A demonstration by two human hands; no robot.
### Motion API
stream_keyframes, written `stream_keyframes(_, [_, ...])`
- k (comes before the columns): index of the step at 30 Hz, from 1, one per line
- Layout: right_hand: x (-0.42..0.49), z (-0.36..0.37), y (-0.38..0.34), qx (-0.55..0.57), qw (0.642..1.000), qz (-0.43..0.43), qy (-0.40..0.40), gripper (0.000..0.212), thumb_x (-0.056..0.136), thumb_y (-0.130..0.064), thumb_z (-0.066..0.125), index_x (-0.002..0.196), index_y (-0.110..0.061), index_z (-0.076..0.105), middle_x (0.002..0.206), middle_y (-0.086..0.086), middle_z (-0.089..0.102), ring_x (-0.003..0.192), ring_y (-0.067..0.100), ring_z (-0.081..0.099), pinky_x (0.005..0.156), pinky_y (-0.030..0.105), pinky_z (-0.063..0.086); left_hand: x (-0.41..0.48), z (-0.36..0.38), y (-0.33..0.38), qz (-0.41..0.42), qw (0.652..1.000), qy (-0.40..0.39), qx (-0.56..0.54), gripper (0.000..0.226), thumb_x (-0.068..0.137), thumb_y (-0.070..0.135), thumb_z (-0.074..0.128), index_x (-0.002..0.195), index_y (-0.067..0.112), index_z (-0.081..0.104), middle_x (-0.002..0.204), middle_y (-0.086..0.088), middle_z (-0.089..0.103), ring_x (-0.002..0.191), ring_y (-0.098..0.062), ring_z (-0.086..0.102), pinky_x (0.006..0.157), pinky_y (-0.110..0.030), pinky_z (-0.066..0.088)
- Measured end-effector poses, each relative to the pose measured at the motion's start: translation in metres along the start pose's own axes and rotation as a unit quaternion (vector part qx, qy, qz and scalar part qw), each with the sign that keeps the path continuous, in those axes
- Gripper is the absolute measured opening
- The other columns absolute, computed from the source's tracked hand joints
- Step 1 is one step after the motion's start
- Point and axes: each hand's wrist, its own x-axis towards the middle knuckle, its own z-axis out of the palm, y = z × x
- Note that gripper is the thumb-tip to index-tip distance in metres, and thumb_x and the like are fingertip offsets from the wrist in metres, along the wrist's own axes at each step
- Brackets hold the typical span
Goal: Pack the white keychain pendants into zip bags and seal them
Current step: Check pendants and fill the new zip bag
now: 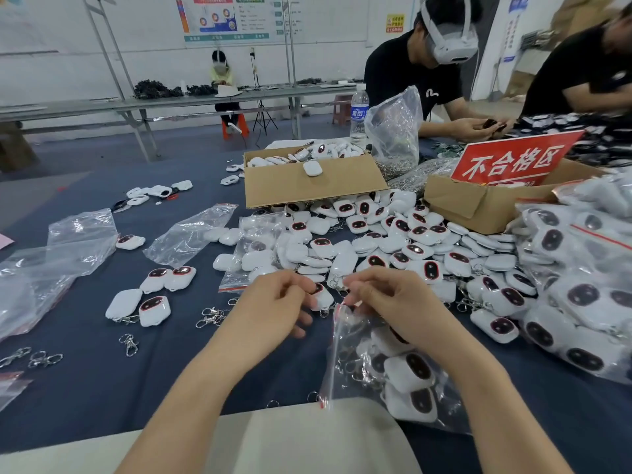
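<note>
Table [85,371]: covered with dark blue cloth. Centre to right: loose pile of white pendants [393,241]. Left: empty zip bags [82,241], a few single pendants and scattered metal clasps [212,316]. Far side: open box [307,186], second box [478,206], water bottle [359,114]. Right edge: filled bags [581,302], heaped.

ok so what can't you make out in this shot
Head view:
Count inside the zip bag: right hand and crinkled plastic cover it.
Pendant in the left hand: fingers hide most of it.
Wall poster text: too small, blurred.
Filled bags: cut off by right edge.
</note>
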Motion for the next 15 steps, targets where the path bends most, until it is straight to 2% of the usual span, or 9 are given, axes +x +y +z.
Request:
stream_keyframes(3, [0.0, -0.004, 0.004, -0.06, 0.99, -0.025, 0.124, 0.014, 0.098, -0.032, 0.061, 0.098, -0.045, 0.067, 0.092, -0.025, 0.071, 0.09, -0.01, 0.063, 0.079, 0.019, 0.052, 0.007, 0.001, -0.02, 0.105, 0.977, 0.105, 0.151, 0.023, 0.102, 0.015, 0.047, 0.101, 0.03, 0.064, 0.088, 0.011, 0.069, 0.073, -0.004, 0.06, 0.065, -0.015, 0.047])
stream_keyframes(5, [0.001, -0.008, 0.009, -0.119, 0.977, -0.024, 0.176, 0.014, 0.1, -0.031, 0.06, 0.106, -0.041, 0.067, 0.102, -0.024, 0.068, 0.097, -0.012, 0.058, 0.083, 0.016, 0.049, 0.01, 0.007, -0.033, 0.155, 0.956, 0.129, 0.214, 0.019, 0.103, 0.024, 0.049, 0.115, 0.03, 0.062, 0.096, 0.013, 0.062, 0.084, -0.006, 0.058, 0.073, -0.018, 0.044])
stream_keyframes(6, [0.002, -0.009, 0.012, -0.149, 0.974, -0.006, 0.171, 0.016, 0.1, -0.033, 0.059, 0.114, -0.037, 0.066, 0.111, -0.02, 0.066, 0.101, -0.009, 0.057, 0.087, 0.018, 0.048, 0.01, 0.012, -0.039, 0.172, 0.948, 0.123, 0.239, 0.023, 0.103, 0.028, 0.049, 0.123, 0.03, 0.06, 0.103, 0.011, 0.057, 0.094, -0.009, 0.056, 0.081, -0.024, 0.046])
stream_keyframes(8, [0.003, -0.01, 0.017, -0.212, 0.969, 0.046, 0.12, 0.026, 0.099, -0.039, 0.059, 0.123, -0.032, 0.064, 0.124, -0.009, 0.059, 0.116, 0.009, 0.053, 0.098, 0.032, 0.049, 0.009, 0.022, -0.047, 0.186, 0.929, 0.095, 0.305, 0.036, 0.103, 0.039, 0.047, 0.138, 0.033, 0.053, 0.113, 0.008, 0.048, 0.108, -0.015, 0.052, 0.091, -0.032, 0.047])
stream_keyframes(10, [0.005, -0.009, 0.018, -0.254, 0.961, 0.063, 0.086, 0.026, 0.099, -0.042, 0.057, 0.123, -0.034, 0.064, 0.123, -0.009, 0.052, 0.124, 0.017, 0.043, 0.101, 0.034, 0.044, 0.009, 0.028, -0.051, 0.191, 0.897, 0.083, 0.391, 0.045, 0.101, 0.048, 0.046, 0.144, 0.035, 0.048, 0.115, 0.005, 0.042, 0.109, -0.018, 0.048, 0.093, -0.033, 0.046])
stream_keyframes(12, [0.006, -0.008, 0.017, -0.257, 0.962, 0.059, 0.077, 0.024, 0.099, -0.043, 0.057, 0.121, -0.037, 0.064, 0.119, -0.012, 0.048, 0.124, 0.016, 0.039, 0.097, 0.03, 0.04, 0.009, 0.031, -0.052, 0.188, 0.883, 0.101, 0.417, 0.046, 0.099, 0.051, 0.047, 0.142, 0.034, 0.05, 0.113, 0.003, 0.042, 0.107, -0.02, 0.047, 0.091, -0.033, 0.043])
stream_keyframes(15, [0.006, -0.009, 0.018, -0.255, 0.962, 0.058, 0.081, 0.02, 0.1, -0.042, 0.055, 0.116, -0.039, 0.065, 0.119, -0.013, 0.051, 0.122, 0.014, 0.04, 0.093, 0.028, 0.037, 0.009, 0.034, -0.051, 0.181, 0.895, 0.138, 0.384, 0.038, 0.097, 0.054, 0.048, 0.127, 0.032, 0.058, 0.112, 0.001, 0.05, 0.104, -0.021, 0.051, 0.09, -0.035, 0.042])
